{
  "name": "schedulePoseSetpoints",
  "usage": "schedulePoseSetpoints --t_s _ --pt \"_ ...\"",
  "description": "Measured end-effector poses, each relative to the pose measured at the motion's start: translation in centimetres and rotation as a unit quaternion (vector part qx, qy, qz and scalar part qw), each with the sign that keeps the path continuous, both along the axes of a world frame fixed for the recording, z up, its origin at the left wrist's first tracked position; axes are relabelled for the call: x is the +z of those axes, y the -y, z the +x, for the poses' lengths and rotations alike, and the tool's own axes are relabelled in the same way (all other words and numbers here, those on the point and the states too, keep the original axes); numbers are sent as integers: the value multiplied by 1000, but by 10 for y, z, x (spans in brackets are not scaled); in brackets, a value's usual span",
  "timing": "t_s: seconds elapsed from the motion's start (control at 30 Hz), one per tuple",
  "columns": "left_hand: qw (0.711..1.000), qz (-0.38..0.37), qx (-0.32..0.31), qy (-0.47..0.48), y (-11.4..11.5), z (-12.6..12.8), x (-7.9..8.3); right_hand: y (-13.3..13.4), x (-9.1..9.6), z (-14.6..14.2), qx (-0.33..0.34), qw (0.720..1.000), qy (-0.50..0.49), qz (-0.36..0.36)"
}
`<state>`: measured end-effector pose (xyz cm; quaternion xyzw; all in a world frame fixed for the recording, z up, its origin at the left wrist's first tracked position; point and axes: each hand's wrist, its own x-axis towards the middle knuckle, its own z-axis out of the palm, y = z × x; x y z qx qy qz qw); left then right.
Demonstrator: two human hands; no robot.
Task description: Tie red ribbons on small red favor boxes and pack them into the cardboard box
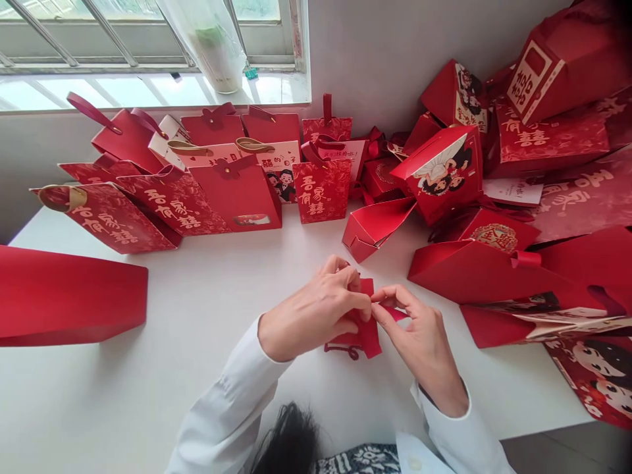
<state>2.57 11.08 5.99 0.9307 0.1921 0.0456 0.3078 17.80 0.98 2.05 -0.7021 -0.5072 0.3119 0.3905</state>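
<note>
Pinching the red card on its right with closed right fingers, I grip it between curled left fingers (long axis seemingly pointing away).

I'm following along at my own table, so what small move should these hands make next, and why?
I'd probably ease the small flap inward with the right hand, since it sticks out between that hand's thumb and forefinger, while the left hand is already over the red paper piece and could steady it.
</note>
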Motion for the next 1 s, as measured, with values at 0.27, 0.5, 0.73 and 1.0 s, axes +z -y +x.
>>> schedulePoseSetpoints --t_s 0.27,0.5,0.73,1.0 --pt "986 -113 116 49 -11 3 -1 9 6 -9 1 998 64 -1" --pt "967 -106 229 46 3 15 -8 22 9 -34 56 994 84 49" --pt "976 -97 182 63 2 6 -1 25 16 -34 116 989 45 83" --pt "976 7 219 6 -5 -47 22 24 34 -5 -8 940 213 268"
